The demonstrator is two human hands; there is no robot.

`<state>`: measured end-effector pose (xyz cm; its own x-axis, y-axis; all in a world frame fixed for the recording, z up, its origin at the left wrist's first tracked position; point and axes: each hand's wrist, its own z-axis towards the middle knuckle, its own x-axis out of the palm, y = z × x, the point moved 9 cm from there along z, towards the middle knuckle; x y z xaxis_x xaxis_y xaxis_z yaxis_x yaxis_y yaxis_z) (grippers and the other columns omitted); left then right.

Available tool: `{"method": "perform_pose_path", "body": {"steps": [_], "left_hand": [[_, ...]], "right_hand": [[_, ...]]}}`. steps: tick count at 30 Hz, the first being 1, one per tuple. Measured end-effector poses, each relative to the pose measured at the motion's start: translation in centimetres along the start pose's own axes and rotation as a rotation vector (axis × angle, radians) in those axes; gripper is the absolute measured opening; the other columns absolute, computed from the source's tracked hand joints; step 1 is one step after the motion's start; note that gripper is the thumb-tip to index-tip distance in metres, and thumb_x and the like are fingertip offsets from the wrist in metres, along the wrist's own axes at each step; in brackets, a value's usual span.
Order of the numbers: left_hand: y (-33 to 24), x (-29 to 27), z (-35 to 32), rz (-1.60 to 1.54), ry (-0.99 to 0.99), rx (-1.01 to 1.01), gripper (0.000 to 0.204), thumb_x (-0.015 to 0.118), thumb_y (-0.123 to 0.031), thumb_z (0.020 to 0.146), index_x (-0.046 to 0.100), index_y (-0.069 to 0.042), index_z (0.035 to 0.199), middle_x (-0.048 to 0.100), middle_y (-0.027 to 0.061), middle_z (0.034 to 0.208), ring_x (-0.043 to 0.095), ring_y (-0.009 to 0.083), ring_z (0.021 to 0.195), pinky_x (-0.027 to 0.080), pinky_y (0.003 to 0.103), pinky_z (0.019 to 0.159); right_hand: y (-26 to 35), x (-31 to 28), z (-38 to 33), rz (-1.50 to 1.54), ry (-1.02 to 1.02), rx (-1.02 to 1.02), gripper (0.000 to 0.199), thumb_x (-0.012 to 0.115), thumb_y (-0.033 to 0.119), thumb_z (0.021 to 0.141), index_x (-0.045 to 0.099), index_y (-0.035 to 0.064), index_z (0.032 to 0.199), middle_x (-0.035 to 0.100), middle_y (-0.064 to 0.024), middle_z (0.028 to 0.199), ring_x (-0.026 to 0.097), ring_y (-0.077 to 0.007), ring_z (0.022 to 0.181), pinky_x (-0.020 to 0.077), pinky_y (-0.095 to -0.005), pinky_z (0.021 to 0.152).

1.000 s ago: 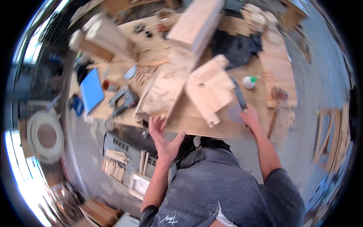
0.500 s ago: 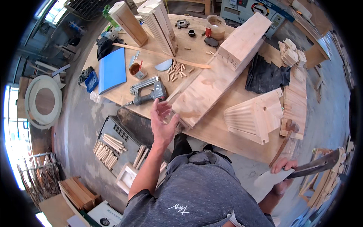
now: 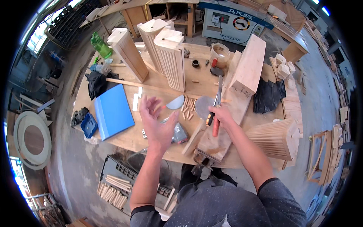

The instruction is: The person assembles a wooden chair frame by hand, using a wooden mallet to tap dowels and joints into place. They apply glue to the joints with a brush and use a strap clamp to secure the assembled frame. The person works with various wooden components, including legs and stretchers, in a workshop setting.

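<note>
- My right hand (image 3: 223, 116) grips a red handle (image 3: 215, 128) and a black-and-yellow handle (image 3: 209, 118) over the plank (image 3: 227, 140), a long blade (image 3: 219, 90) pointing away.
- My left hand (image 3: 157, 126) hangs open and empty above the nail gun (image 3: 180, 134).
- A grey disc (image 3: 203, 106) shows beside my right fingers; held or not, I cannot tell.
- The step looks like tool-carrying; the next move calls for keeping blade from dowels (image 3: 187, 108) on the tabletop (image 3: 206, 73).
</note>
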<state>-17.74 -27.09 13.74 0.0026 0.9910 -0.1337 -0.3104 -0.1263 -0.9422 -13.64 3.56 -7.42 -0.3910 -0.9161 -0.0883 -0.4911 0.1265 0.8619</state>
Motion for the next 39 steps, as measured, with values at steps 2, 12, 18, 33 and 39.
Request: {"method": "perform_pose_path", "body": {"steps": [2,12,18,33,39], "left_hand": [[-0.8,0.4,4.0,0.131,0.012,-0.018,0.106,0.086,-0.011,0.078,0.017,0.0,0.157,0.039,0.0216,0.148,0.045,0.0328,0.136,0.042,0.044,0.112],[7.2,8.7,16.3,0.248,-0.086,-0.149,0.128,0.092,-0.019,0.065,0.007,0.01,0.156,0.022,0.0296,0.157,0.023,0.0399,0.15,0.018,0.041,0.127],[7.4,9.6,17.0,0.243,-0.112,-0.05,0.123,0.089,-0.016,0.066,0.009,0.006,0.156,0.031,0.0269,0.151,0.032,0.0366,0.145,0.026,0.041,0.123],[-13.2,7.8,10.2,-0.048,0.125,0.325,0.086,0.083,0.0,0.077,0.036,0.006,0.149,0.053,0.019,0.139,0.058,0.0281,0.12,0.049,0.041,0.106],[-25.2,12.2,7.2,-0.396,0.304,0.493,0.074,0.083,-0.002,0.078,0.047,0.006,0.142,0.057,0.014,0.133,0.059,0.0253,0.117,0.049,0.037,0.102]], "right_hand": [[1.6,2.4,1.3,0.135,0.037,-0.016,0.038,0.076,0.02,0.08,0.064,-0.0072,0.103,0.07,-0.0138,0.09,0.067,-0.0213,0.077,0.0526,-0.0367,0.067],[-0.6,3.9,-3.7,-0.123,-0.028,-0.139,0.072,0.072,0.014,0.085,0.041,-0.008,0.146,0.066,-0.0147,0.115,0.066,-0.0212,0.103,0.0549,-0.0327,0.087],[-2.8,1.1,-9.9,-0.226,-0.015,0.003,0.069,0.072,0.017,0.089,0.042,-0.0057,0.146,0.068,-0.0148,0.115,0.068,-0.0205,0.101,0.0562,-0.0329,0.085],[10.2,-4.9,-26.7,-0.265,0.128,-0.389,0.058,0.067,0.025,0.094,0.047,-0.0017,0.141,0.065,-0.023,0.121,0.066,-0.0359,0.109,0.0525,-0.0412,0.097],[26.3,-21.2,-38.3,-0.339,-0.519,-1.11,0.052,0.074,0.025,0.091,0.056,0.0065,0.136,0.067,-0.013,0.122,0.068,-0.0229,0.1,0.0555,-0.0385,0.089]]}}
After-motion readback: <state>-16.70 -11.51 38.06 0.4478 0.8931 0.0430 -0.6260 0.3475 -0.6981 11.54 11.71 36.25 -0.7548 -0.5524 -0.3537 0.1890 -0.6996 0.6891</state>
